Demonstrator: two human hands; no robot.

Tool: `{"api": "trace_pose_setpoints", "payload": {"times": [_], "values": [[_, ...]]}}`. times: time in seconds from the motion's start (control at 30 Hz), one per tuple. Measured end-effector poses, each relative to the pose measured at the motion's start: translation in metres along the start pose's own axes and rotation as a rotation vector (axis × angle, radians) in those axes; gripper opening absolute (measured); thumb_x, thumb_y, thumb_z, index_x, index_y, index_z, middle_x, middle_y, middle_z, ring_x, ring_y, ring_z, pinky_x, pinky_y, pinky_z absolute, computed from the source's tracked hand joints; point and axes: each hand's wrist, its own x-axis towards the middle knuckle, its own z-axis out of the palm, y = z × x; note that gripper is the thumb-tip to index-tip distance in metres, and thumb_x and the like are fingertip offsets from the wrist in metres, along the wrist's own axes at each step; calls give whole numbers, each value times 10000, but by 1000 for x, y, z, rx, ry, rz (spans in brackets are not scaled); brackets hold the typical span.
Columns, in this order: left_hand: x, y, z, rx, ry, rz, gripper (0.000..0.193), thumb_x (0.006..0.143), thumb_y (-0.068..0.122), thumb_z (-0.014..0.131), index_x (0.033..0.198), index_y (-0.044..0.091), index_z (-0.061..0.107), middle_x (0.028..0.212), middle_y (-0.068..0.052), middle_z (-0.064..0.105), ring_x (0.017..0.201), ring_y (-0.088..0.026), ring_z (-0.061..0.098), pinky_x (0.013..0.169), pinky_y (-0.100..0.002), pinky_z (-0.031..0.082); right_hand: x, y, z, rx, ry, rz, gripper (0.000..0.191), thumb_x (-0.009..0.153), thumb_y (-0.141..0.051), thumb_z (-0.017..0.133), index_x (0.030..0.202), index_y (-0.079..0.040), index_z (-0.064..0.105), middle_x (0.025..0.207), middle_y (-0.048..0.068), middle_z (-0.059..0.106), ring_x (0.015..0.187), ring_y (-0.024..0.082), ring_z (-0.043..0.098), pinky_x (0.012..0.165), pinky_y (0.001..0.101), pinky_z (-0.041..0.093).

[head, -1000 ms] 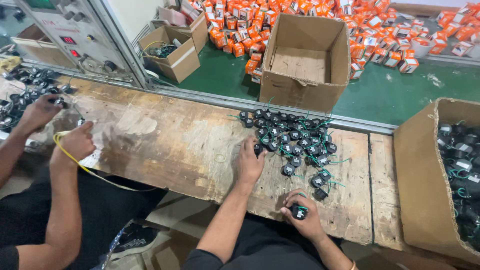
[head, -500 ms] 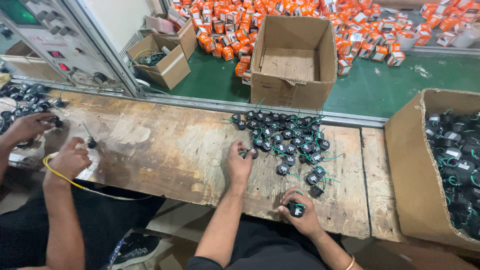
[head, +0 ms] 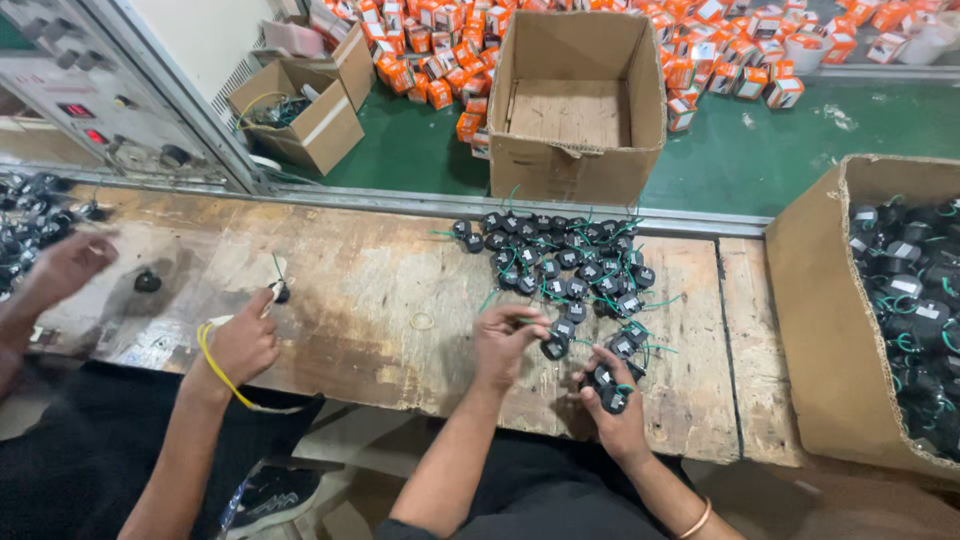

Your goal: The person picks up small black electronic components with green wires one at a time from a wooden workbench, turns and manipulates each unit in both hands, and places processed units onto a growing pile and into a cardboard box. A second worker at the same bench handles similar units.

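Looking down at a scuffed wooden worktop, both of the wearer's hands are busy at the near edge of a pile of small black round parts with green wires. That pile sits around 12 o'clock from the hands, spread loosely across the planks.

Left hand is curled, fingertips pinching one black part right at the pile's lower edge. Right hand is at about 4 o'clock from the left one, fingers closed around a couple more of the same parts, green wire poking out. The two hands are just beside each other, not touching as far as I can tell.

A rubber band lies on the wood at roughly 9 o'clock from the left hand, near it.

Over at 3 o'clock there's a big open cardboard box packed with more of those black parts. At 12 o'clock beyond the worktop, an empty open carton stands on the green floor, with heaps of small orange boxes behind it.

A co-worker sits way off at 9 o'clock: one hand with a yellow cord around the wrist holds something small, too tiny to make out, the other hand is blurred near another heap of black parts.
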Motion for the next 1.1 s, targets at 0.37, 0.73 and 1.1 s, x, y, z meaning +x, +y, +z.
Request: {"api": "trace_pose_setpoints", "payload": {"times": [0.37,0.73,1.1], "values": [[-29,-10,-3,578,-446,202,159,902,-22,691,1041,19,756,1139,-101,781,1043,-214,763,932,-318,613,11,13,-9,-615,-48,-260,448,840,-241,791,1196,-6,655,1213,157,685,1175,275,639,1039,385,467],[-46,-36,-12,174,-334,-170,122,830,-47,801,918,11,740,1084,-105,747,1090,-170,700,989,-321,562,3,12,-4,-651,-141,-419,406,741,-129,806,1105,-12,670,1171,156,631,1117,319,641,963,397,510],[-66,-11,-9,646,-223,180,201,859,-31,773,1038,55,795,1104,-94,793,1145,-185,736,1005,-338,589,0,12,4,-623,-93,-401,396,768,-47,772,1148,-2,668,1177,140,634,1112,286,647,988,377,503]]}}
